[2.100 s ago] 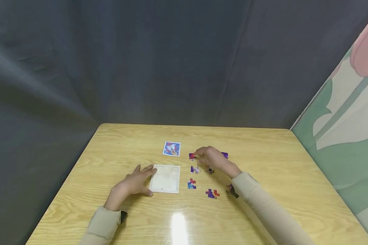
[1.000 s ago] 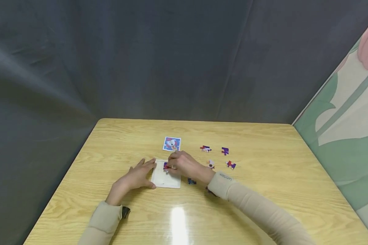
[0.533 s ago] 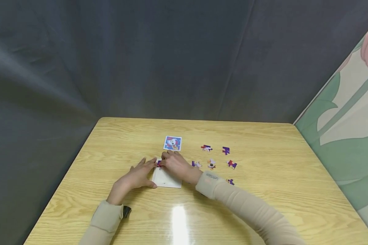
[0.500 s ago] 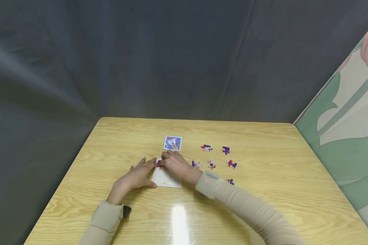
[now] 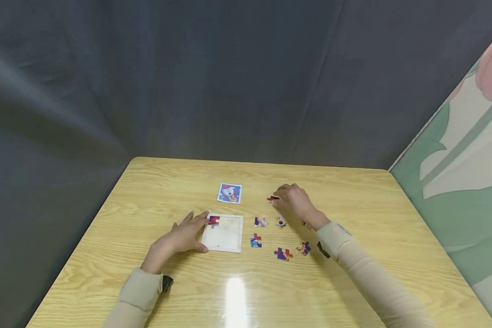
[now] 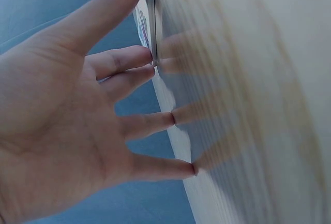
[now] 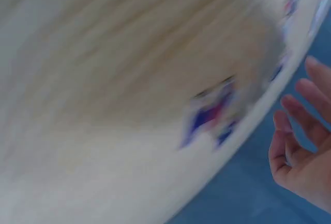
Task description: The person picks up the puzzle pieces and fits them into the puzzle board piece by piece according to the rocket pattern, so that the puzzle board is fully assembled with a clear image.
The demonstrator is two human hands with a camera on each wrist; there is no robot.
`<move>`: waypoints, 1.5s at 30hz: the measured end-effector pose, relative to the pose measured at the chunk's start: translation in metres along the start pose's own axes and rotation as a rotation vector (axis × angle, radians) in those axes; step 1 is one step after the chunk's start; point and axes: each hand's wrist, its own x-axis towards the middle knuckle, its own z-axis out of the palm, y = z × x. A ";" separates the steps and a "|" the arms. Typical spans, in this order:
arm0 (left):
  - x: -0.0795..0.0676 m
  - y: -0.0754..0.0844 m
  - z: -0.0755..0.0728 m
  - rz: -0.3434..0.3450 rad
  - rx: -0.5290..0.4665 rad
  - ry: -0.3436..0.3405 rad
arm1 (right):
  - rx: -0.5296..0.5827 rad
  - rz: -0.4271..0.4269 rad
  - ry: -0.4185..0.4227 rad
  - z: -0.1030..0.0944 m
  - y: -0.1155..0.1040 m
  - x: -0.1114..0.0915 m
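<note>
My left hand (image 5: 182,236) spreads its fingers along the left side of a shallow white puzzle tray (image 5: 225,238), thumb and fingertips at its edge; the left wrist view shows straight fingertips touching the table. One red and purple puzzle piece (image 5: 215,220) lies in the tray's upper left corner. Farther right, my right hand (image 5: 297,202) hovers with its fingertips right at a red puzzle piece (image 5: 271,199), which it partly covers. In the right wrist view the fingers are loosely bent with nothing visible between them, above a motion-blurred piece (image 7: 212,113).
A picture card (image 5: 229,193) of a white cartoon face lies behind the tray. Several loose puzzle pieces lie right of it, among them a purple and white one (image 5: 260,222), a blue and red one (image 5: 256,240) and a purple and orange one (image 5: 283,253). A dark curtain (image 5: 246,82) hangs behind the table.
My right hand carried the red and purple piece into the tray's upper left corner, let it go, then moved back right to the loose pieces. The left hand stayed at the tray.
</note>
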 end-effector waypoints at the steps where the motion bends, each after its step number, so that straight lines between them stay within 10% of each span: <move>1: -0.001 -0.001 0.000 0.002 0.001 0.000 | 0.009 0.022 -0.029 0.000 0.006 -0.003; 28: 0.001 -0.001 -0.003 -0.002 -0.017 0.000 | -0.107 -0.222 0.055 0.017 0.016 0.003; 39: 0.003 0.002 0.000 -0.016 -0.011 -0.002 | -0.048 -0.490 0.010 0.031 -0.072 0.022; 45: 0.005 0.004 0.001 -0.022 -0.002 -0.009 | -0.089 -0.489 -0.096 0.042 -0.092 0.027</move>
